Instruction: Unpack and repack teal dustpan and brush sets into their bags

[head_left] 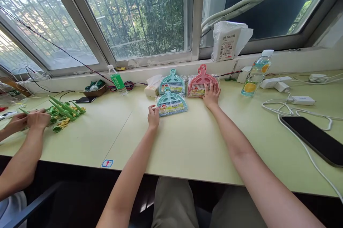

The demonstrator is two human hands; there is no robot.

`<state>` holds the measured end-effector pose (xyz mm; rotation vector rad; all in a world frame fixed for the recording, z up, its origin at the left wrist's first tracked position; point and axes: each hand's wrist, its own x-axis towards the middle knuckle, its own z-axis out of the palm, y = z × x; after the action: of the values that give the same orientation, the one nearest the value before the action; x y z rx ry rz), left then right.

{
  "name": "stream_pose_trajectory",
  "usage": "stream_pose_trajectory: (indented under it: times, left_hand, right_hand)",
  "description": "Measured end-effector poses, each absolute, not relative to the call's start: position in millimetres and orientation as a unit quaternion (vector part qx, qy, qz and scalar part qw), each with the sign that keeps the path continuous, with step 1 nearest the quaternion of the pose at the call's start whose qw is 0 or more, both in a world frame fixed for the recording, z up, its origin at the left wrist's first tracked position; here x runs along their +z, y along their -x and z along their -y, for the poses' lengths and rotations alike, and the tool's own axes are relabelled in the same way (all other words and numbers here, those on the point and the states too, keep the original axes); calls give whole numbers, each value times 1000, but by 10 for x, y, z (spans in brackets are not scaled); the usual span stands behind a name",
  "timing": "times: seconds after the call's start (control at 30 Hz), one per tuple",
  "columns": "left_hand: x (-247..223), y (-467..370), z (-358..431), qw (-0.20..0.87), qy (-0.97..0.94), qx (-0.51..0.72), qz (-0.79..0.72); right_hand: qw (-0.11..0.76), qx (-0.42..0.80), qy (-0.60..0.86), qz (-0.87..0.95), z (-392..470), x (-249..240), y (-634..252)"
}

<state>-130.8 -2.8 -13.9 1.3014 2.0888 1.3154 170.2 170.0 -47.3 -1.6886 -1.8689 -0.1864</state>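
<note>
Two teal dustpan-and-brush packs lie one before the other at the table's middle back: the rear teal pack (172,82) and the front teal pack (172,106). Beside the rear one, to its right, is a pink dustpan pack (197,84). My left hand (153,116) grips the left edge of the front teal pack, its fingers bent. My right hand (212,94) rests with spread fingers on the right part of the pink pack, partly covering it.
A tissue pack (153,86) and green-labelled bottle (117,80) stand left of the packs. Rightward are a drink bottle (257,74), chargers with white cables, and a phone (314,138). At far left, another person's hands (37,119) are near green plastic pieces (65,112).
</note>
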Motion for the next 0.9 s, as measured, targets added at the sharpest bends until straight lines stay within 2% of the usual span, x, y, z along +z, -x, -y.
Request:
stream_pose_trajectory:
  times: [0.4, 0.77, 0.83, 0.9]
  left_hand:
    - [-92, 1335, -11, 216, -431, 470, -739]
    - [18, 1289, 101, 183, -496, 297, -795]
    - [-6, 1289, 84, 179, -504, 303, -789]
    - [-52, 1296, 55, 206, -496, 365, -760]
  right_hand:
    - [320, -35, 629, 708, -1528, -448, -1740]
    - [318, -46, 624, 713, -1366, -458, -1699]
    - [325, -53, 619, 713, -1338, -448, -1692]
    - [346, -71, 607, 712, -1294, -424, -1684]
